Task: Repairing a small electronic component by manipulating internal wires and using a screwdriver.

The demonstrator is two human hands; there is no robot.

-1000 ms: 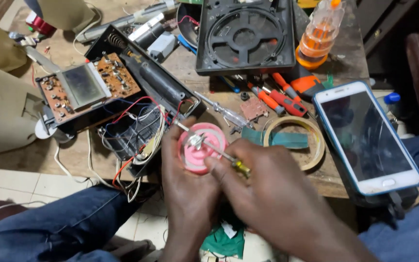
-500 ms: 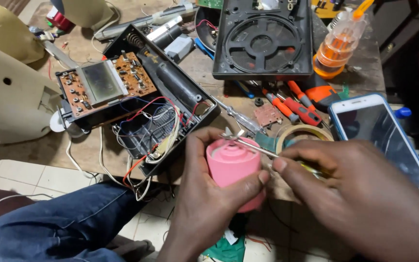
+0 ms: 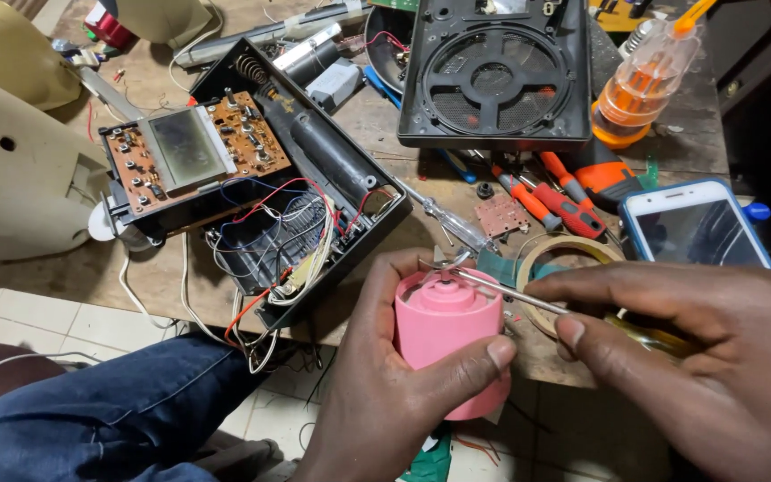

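Hands around pink cylinder, screwdriver.

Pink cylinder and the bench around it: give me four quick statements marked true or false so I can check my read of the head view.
1. The left hand grips the pink cylinder. True.
2. The right hand holds a hammer. False: it holds a thin screwdriver, tip at the cylinder's top.
3. The phone lies screen up at the right. True.
4. The open black casing is closed up. False: its circuit board and wires show.
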